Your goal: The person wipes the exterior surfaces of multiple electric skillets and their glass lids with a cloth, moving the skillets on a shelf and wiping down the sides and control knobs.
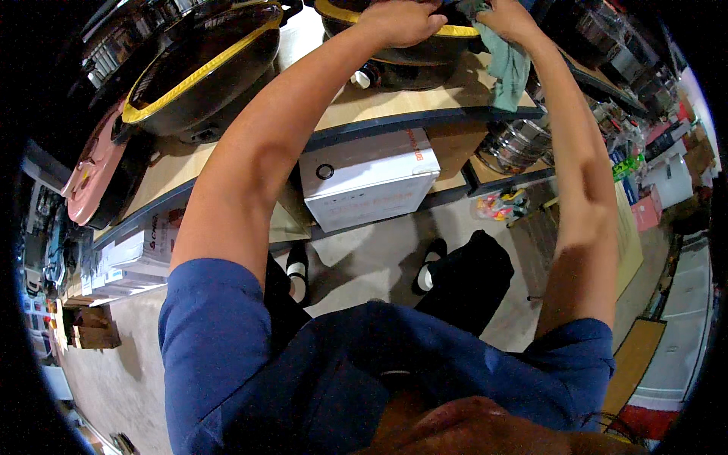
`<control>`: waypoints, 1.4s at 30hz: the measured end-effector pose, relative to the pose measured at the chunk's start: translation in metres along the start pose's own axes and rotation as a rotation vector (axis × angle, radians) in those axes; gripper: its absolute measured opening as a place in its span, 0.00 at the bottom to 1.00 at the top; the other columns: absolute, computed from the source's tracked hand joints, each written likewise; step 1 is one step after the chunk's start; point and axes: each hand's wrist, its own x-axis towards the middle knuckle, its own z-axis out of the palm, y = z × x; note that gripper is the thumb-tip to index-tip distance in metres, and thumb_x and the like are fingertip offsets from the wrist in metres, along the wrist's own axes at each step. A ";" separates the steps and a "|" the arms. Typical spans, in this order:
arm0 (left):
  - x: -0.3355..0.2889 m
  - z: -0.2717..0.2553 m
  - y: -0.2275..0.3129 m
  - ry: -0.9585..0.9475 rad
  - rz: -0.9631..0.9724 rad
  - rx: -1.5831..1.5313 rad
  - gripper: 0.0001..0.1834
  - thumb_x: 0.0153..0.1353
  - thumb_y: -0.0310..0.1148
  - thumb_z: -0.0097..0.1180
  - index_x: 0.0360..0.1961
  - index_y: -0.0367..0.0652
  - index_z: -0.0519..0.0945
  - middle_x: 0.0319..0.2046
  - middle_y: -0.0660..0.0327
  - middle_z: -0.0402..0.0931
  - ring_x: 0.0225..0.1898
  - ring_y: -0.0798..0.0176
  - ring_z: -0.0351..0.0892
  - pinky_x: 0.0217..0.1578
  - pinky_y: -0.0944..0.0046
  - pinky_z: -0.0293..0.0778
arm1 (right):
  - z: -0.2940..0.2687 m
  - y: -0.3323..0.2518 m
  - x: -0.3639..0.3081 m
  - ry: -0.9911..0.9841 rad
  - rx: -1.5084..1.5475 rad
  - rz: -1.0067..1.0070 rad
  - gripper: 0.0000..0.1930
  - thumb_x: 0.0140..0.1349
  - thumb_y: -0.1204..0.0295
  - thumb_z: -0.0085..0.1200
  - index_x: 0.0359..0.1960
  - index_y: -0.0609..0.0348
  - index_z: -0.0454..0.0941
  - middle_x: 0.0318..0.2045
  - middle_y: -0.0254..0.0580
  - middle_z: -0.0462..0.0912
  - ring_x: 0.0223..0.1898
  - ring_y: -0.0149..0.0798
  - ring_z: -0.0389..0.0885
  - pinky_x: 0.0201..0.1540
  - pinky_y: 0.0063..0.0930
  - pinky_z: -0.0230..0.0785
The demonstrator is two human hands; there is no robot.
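At the top edge of the head view, a black electric pan (413,54) with a yellow rim stands on a wooden shelf top (341,114). Over its near rim lies my left hand (402,23), fingers curled; what they grip, if anything, is hidden. To the right, my right hand (514,19) is closed on a green cloth (509,72), which hangs past the pan's right side and over the shelf's front edge. Beside the pan's base sits a small black-and-white piece (365,76), perhaps a plug or knob.
Farther left on the shelf stands another black pan (205,95) with a yellow rim, near a pink lidded appliance (95,171). Below are a white carton (371,178), steel pots (523,144) and more boxes (136,250). Crowded shelves and a yellow-green board (629,250) line the right.
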 end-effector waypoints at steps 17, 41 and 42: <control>0.003 0.002 0.009 -0.021 -0.037 -0.001 0.33 0.75 0.53 0.36 0.69 0.42 0.71 0.65 0.44 0.73 0.66 0.39 0.71 0.66 0.43 0.65 | 0.136 -0.117 -0.105 1.184 0.747 0.018 0.33 0.59 0.76 0.55 0.68 0.68 0.61 0.61 0.61 0.66 0.64 0.61 0.60 0.67 0.57 0.49; -0.010 -0.004 0.001 -0.001 -0.036 -0.022 0.36 0.74 0.56 0.36 0.71 0.42 0.69 0.67 0.43 0.70 0.67 0.37 0.68 0.68 0.47 0.63 | 0.151 -0.080 -0.121 0.645 0.828 0.155 0.23 0.58 0.75 0.57 0.53 0.70 0.66 0.48 0.65 0.71 0.53 0.68 0.69 0.58 0.55 0.62; -0.012 -0.006 0.004 -0.005 -0.028 -0.033 0.36 0.74 0.56 0.36 0.71 0.42 0.69 0.67 0.42 0.70 0.67 0.36 0.68 0.68 0.47 0.63 | 0.151 -0.091 -0.121 0.731 0.830 0.179 0.23 0.58 0.75 0.57 0.53 0.70 0.65 0.48 0.65 0.71 0.53 0.68 0.69 0.58 0.56 0.62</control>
